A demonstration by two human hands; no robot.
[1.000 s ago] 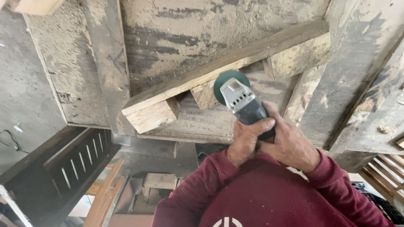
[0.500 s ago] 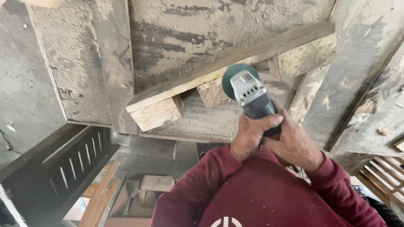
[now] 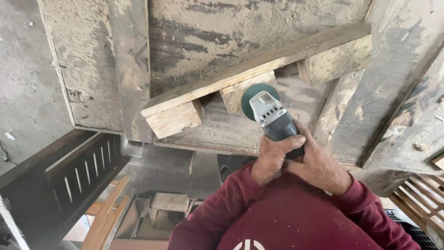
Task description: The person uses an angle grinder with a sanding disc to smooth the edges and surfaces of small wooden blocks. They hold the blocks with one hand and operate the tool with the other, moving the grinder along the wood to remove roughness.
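Both my hands grip the dark body of an angle grinder (image 3: 273, 118) with a grey metal head and a green disc. My left hand (image 3: 273, 157) wraps the grip from the left; my right hand (image 3: 319, 169) holds it from the right and behind. The disc sits against the middle wooden block (image 3: 243, 92) under a long pale plank (image 3: 259, 67). That plank rests on three blocks, one at the left end (image 3: 173, 119) and one at the right (image 3: 337, 58), on a dusty workbench (image 3: 208, 28). My sleeves are dark red.
Rough grey boards (image 3: 393, 69) lie at the right of the bench. Below the bench edge stand a dark slatted frame (image 3: 69, 180), pale wooden pieces (image 3: 108, 217) and a small wooden stool (image 3: 169, 203). A slatted piece (image 3: 423, 194) is at the lower right.
The grinder moved right along the plank, then came back down and left onto the middle block. Both hands stayed on its grip.
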